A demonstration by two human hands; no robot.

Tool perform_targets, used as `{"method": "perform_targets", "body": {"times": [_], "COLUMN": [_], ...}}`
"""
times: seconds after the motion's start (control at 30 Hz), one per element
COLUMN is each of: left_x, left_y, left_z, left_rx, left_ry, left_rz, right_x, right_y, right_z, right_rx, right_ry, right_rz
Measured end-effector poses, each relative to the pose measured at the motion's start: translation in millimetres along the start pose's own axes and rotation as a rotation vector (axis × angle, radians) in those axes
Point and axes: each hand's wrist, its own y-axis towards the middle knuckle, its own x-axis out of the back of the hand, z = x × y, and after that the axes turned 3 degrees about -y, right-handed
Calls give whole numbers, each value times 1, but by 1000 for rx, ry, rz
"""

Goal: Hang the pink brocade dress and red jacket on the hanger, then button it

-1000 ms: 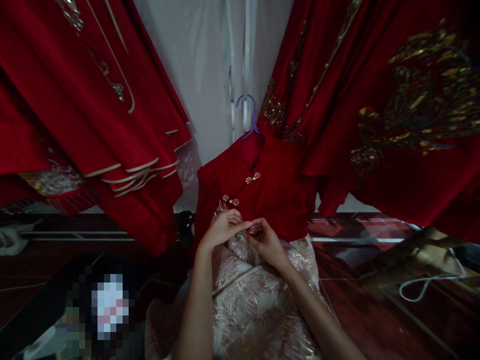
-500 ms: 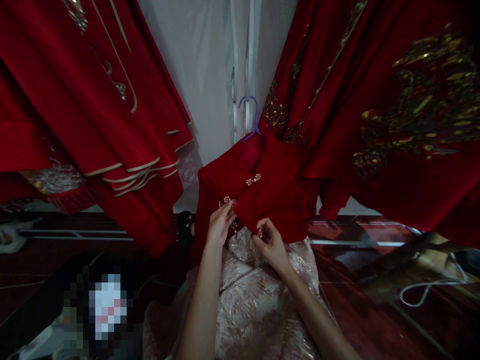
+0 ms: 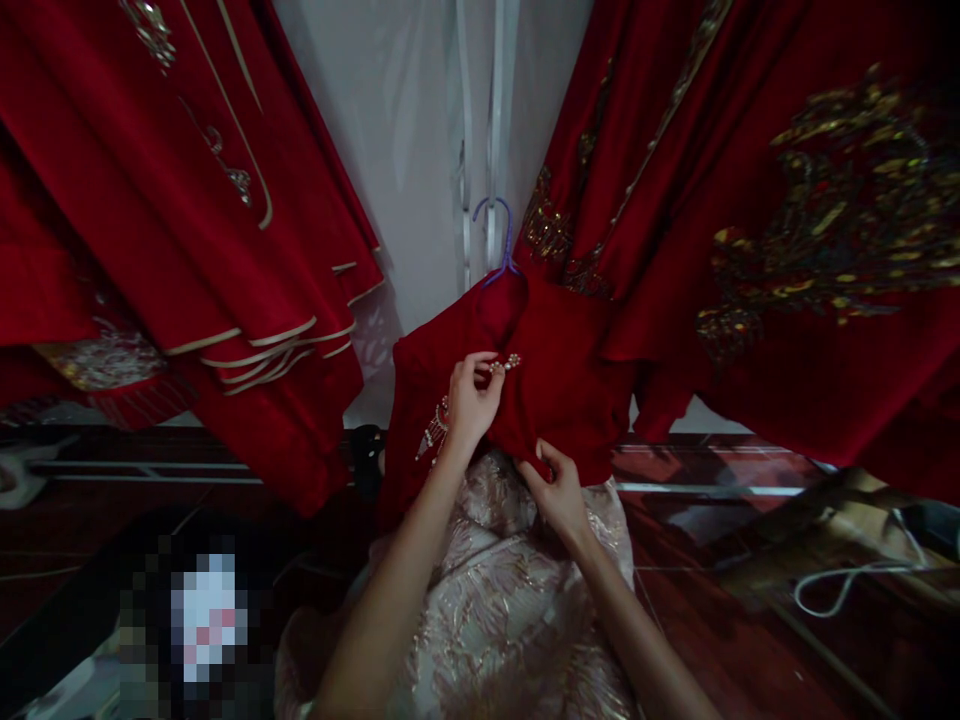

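Observation:
A red jacket [image 3: 570, 340] hangs in front of me on a purple hanger [image 3: 508, 235]. My left hand [image 3: 476, 395] pinches the beaded clasp [image 3: 513, 361] near the collar, its fingertips over the left part of it. Lower on the front, my right hand [image 3: 555, 485] is closed on the jacket's hem edge. Beaded trim with a fringe [image 3: 435, 428] shows on the jacket left of my left wrist. Below the hem a pale patterned skirt [image 3: 487, 580] with a metallic sheen spreads under my forearms.
Red garments with cream edging [image 3: 277, 330] hang at left. More red garments with gold sequin embroidery [image 3: 847, 220] hang at right. Behind stands a white wall [image 3: 390, 150]. A white cord [image 3: 840, 590] loops at lower right; a black shoe [image 3: 367, 460] is on the left.
My left hand has moved up from the lower beaded trim to the clasp near the collar. My right hand has shifted slightly right and down, still at the hem.

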Motion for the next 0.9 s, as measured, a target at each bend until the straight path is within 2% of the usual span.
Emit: {"method": "perform_targets", "body": {"times": [0.07, 0.13, 0.4, 0.47, 0.6, 0.73, 0.77, 0.83, 0.87, 0.9], "left_x": [2, 7, 22, 23, 26, 28, 28, 28, 28, 29], "left_y": [13, 21, 42, 47, 52, 54, 54, 56, 57, 59], "left_z": [-3, -6, -20, -22, -24, -26, -25, -19, -14, -9], "left_rx": [-178, -302, -591, -657, -778, -771, -746, -659, -609, -568], "left_ry": [299, 480, 670, 695, 818, 1006, 1063, 1152, 1172, 1168], "left_rz": [87, 162, 488, 517, 453, 479, 512, 585, 607, 618], "right_x": [4, 6, 5, 7, 17, 21, 18, 5, -3, -12], "right_y": [1, 2, 1, -1, 6, 45, 58, 84, 95, 104], "right_z": [1, 1, 2, 4, 15, 41, 48, 61, 65, 67], "right_rx": [3, 10, 29, 44, 151, 309, 335, 359, 337, 272], "right_ry": [0, 3, 1, -53, -219, -252, -198, -69, -50, -76], "right_rz": [-5, -11, -34, -39, -128, -271, -250, -82, -9, 8]}}
